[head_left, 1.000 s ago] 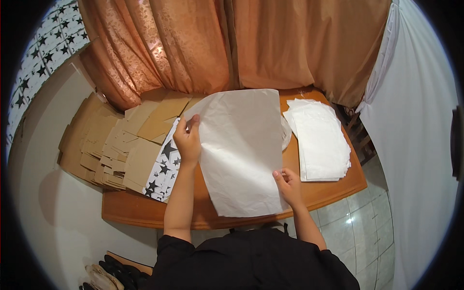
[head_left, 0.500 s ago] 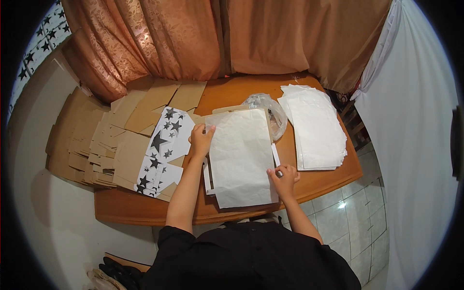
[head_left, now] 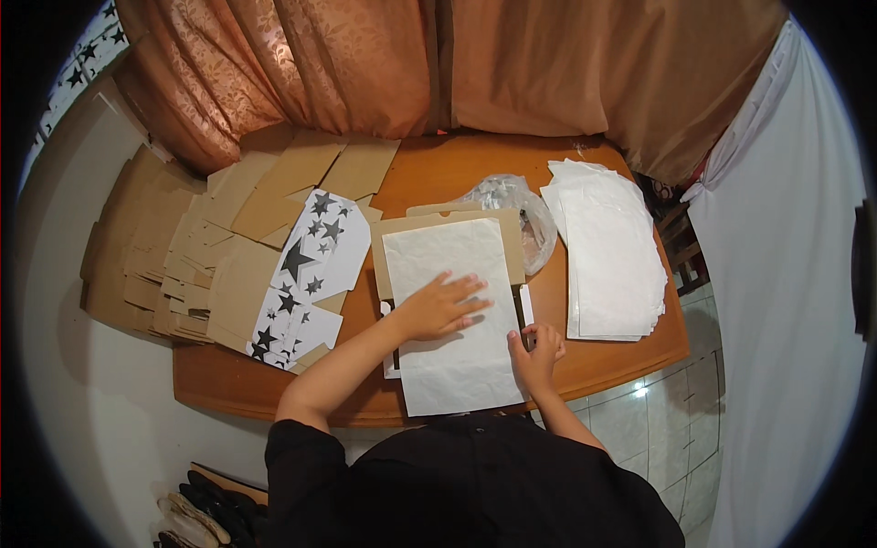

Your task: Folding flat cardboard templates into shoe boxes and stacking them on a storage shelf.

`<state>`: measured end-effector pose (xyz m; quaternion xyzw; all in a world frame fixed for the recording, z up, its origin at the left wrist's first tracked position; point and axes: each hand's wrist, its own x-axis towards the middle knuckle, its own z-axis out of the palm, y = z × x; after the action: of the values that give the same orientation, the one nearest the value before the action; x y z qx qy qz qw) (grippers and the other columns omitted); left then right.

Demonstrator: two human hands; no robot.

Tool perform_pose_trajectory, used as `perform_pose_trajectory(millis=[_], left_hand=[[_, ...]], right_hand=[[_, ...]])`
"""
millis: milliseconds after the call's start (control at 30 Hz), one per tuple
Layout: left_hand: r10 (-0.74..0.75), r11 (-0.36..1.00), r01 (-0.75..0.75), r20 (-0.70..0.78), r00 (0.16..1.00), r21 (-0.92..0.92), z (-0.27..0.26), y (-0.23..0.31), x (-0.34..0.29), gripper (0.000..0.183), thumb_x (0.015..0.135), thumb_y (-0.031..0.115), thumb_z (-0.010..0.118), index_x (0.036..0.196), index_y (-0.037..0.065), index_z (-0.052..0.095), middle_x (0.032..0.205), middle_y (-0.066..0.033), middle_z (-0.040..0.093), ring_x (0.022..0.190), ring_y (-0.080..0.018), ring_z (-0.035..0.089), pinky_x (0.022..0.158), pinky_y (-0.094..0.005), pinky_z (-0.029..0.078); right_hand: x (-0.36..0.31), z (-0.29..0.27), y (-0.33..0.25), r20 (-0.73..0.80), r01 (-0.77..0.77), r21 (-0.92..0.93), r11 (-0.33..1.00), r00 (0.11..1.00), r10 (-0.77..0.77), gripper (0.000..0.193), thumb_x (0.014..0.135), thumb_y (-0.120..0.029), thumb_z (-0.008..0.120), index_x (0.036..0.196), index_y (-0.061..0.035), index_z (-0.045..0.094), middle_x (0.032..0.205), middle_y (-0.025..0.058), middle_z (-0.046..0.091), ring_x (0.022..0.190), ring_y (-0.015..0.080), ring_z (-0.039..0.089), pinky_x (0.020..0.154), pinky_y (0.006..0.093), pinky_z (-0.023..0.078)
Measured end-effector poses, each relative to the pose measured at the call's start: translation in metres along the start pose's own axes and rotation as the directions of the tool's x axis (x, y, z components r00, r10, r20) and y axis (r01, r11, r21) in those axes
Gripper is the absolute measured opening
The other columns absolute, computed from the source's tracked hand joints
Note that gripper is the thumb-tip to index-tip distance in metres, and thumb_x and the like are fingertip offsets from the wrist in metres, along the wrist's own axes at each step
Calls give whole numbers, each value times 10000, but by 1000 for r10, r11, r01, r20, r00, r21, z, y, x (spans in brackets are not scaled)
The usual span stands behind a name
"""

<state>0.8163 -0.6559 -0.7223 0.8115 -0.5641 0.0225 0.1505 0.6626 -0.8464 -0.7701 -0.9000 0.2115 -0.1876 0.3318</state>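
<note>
A sheet of white tissue-like paper [head_left: 457, 379] lies over an opened brown cardboard box [head_left: 516, 242] in front of me. The sheet's lower end hangs past the box toward my body. My left hand [head_left: 443, 308] rests flat on the middle of the paper, fingers spread. At the right edge of the sheet, beside the box's white side flap [head_left: 525, 304], is my right hand [head_left: 541, 354] with its fingers curled. Its thumb is at the paper's edge; what sits between thumb and fingers is hidden. The paper covers most of the box's inside.
On the left are overlapping flat brown cardboard pieces [head_left: 242, 283] and a white star-printed cardboard blank [head_left: 306, 265]. A clear plastic bag [head_left: 539, 228] lies behind the box. To the right is a stack of white paper sheets [head_left: 614, 260] on the wooden table [head_left: 416, 178].
My left hand has left the sheet's upper left edge and now lies flat on its middle. The paper has shifted slightly toward me, baring more of the box's far part.
</note>
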Motion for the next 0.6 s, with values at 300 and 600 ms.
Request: perform_pose_trajectory(millis=[300,600], left_hand=[[328,941,-296,227,917,-164,65,-21,6,444,965,382,297,1371,216,366,1440,-72,311,1334,-283,266,1096,-455,207],[325,941,-252,399,857,-226,117,-35,-7,488,958,420,303,1397,207,315,1462,-154,222,1355,-331,195,1106,-449,176]], right_hand=[[8,-18,13,-85,-135,275,952,983,164,241,885,-209,518,1052,-35,518,1053,97,503,1028,232,446,941,373,277],[3,-42,43,-157,-156,500,852,951,266,205,927,-150,449,1071,-12,498,1030,64,498,986,151,454,912,281,339]])
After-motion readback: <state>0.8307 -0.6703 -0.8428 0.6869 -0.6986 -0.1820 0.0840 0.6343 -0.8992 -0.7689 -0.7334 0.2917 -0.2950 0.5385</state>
